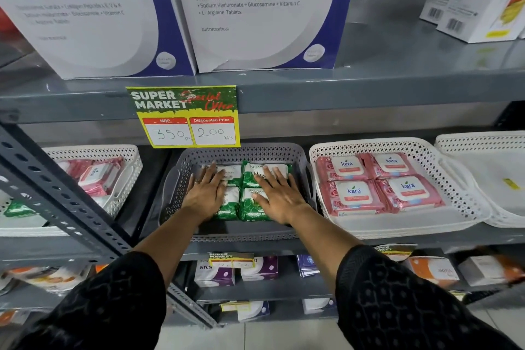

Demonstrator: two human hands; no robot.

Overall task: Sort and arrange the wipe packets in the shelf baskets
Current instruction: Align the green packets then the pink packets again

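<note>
A grey basket (181,167) on the middle shelf holds several green wipe packets (250,209) laid in two rows. My left hand (206,193) lies flat on the left packets, fingers spread. On the right packets my right hand (279,199) rests flat in the same way. Neither hand grips a packet. To the right, a white basket (460,196) holds several pink kara wipe packets (353,197) in a neat grid. Another white basket (125,179) at the left holds pink packets (96,176) lying askew and a green packet (20,209).
A white basket (483,167) at the far right looks almost bare. A yellow price tag (187,116) hangs over the grey basket's back edge. Large vitendo boxes (255,8) stand on the shelf above. A slanted metal upright (56,190) crosses the left side. Small boxes fill the shelves below.
</note>
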